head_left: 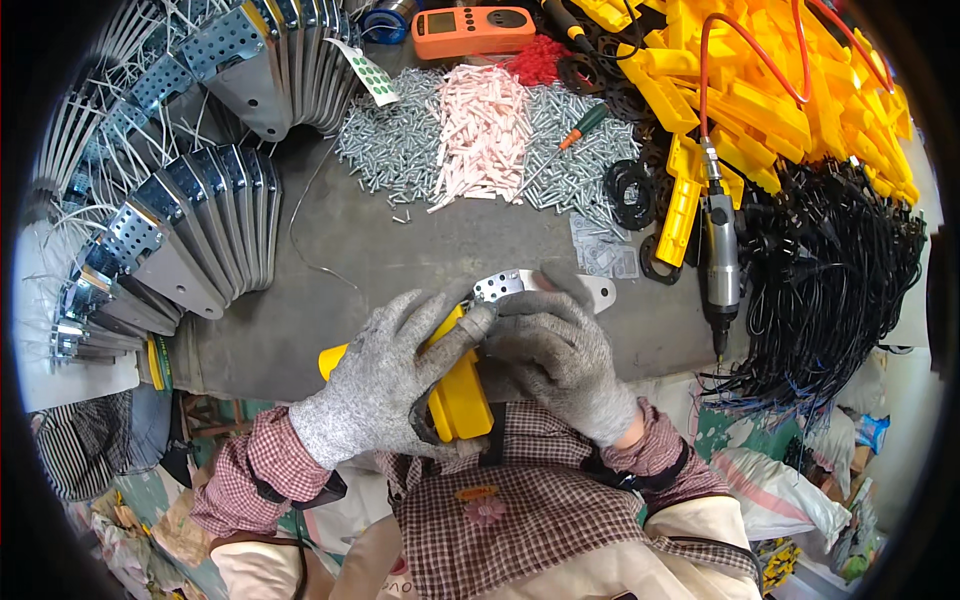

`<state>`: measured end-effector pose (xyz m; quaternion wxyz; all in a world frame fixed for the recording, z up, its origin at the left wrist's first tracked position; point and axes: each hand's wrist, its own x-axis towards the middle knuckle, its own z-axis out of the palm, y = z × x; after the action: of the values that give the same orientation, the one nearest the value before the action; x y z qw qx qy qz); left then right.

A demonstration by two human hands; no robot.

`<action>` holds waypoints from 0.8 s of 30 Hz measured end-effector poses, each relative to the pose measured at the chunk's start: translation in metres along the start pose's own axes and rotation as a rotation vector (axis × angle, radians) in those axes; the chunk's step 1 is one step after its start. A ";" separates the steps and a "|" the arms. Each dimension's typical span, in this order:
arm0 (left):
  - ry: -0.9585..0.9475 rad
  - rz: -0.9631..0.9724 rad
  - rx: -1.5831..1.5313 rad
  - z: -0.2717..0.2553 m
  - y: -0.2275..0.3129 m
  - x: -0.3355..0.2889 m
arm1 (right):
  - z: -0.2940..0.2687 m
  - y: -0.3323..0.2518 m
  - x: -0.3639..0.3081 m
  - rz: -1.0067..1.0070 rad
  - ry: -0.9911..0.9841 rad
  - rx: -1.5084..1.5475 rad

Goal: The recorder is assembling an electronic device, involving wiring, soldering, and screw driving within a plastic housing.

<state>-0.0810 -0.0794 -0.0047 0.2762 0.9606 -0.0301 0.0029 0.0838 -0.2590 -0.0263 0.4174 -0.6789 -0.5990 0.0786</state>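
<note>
Both of my hands wear grey gloves and meet above the near part of the bench. In my left hand (395,365) is a yellow plastic housing (460,395), tilted, with the fingers wrapped round its upper part. My right hand (555,350) is closed beside it, its fingertips near the left thumb; whatever they pinch is hidden. Just beyond the fingers, a metal bracket (497,286) shows its perforated end and a rounded end with one hole. The right fingers cover its middle, and I cannot tell whether they touch it.
Stacked metal brackets (190,235) with white wires fill the left. Screws (390,135), pink sleeves (483,130), a screwdriver (580,130) and an orange meter (473,32) lie at the back. A pneumatic driver (721,255), yellow housings (800,70) and black cables (830,280) stand right.
</note>
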 end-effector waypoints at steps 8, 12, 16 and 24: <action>-0.016 -0.099 0.147 0.007 0.022 0.010 | -0.020 -0.012 -0.023 0.137 -0.227 0.032; -0.034 -0.117 0.157 0.001 0.023 0.005 | -0.100 0.031 -0.033 0.516 0.414 -0.759; -0.009 -0.052 0.096 0.003 0.023 0.014 | -0.137 0.058 -0.071 0.609 0.250 -0.906; -0.024 -0.044 0.131 0.002 0.018 0.006 | -0.124 0.038 -0.034 0.510 0.792 0.842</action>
<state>-0.0757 -0.0958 0.0035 0.2122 0.9771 -0.0119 -0.0128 0.1783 -0.3456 0.0148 0.8070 -0.5555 -0.1362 0.1471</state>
